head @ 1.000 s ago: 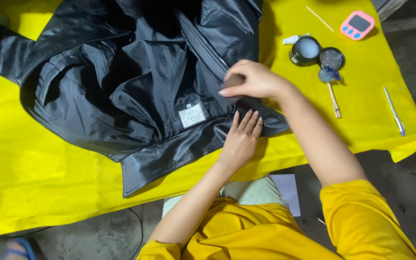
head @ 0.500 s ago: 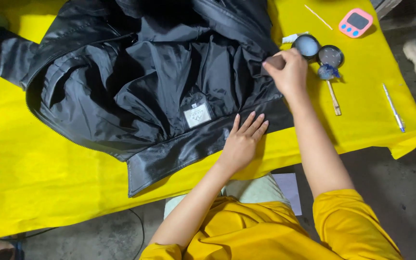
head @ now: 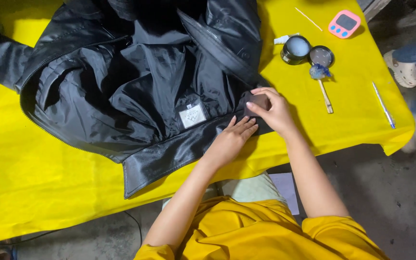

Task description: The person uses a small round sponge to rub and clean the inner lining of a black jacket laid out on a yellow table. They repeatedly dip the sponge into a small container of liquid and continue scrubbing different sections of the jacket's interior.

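A black jacket (head: 136, 82) lies spread open, lining up, on a yellow-covered table (head: 39, 183). A small pale label (head: 192, 115) shows near its collar. My left hand (head: 229, 139) lies flat, fingers together, on the jacket's shiny lower band. Just to its right, my right hand (head: 273, 108) pinches a small dark rectangular patch (head: 257, 102) against the jacket's edge.
At the table's right stand an open round tin (head: 295, 49), its lid (head: 321, 56), a small brush with a blue-tipped head (head: 322, 82), a pen (head: 383, 105), a thin stick (head: 308, 18) and a pink timer (head: 344, 23). Another person's sandalled foot (head: 403, 67) is beyond the table's right edge.
My right hand went right toward the tin, then came back down to the jacket's edge holding the dark patch. My left hand stayed flat on the jacket.
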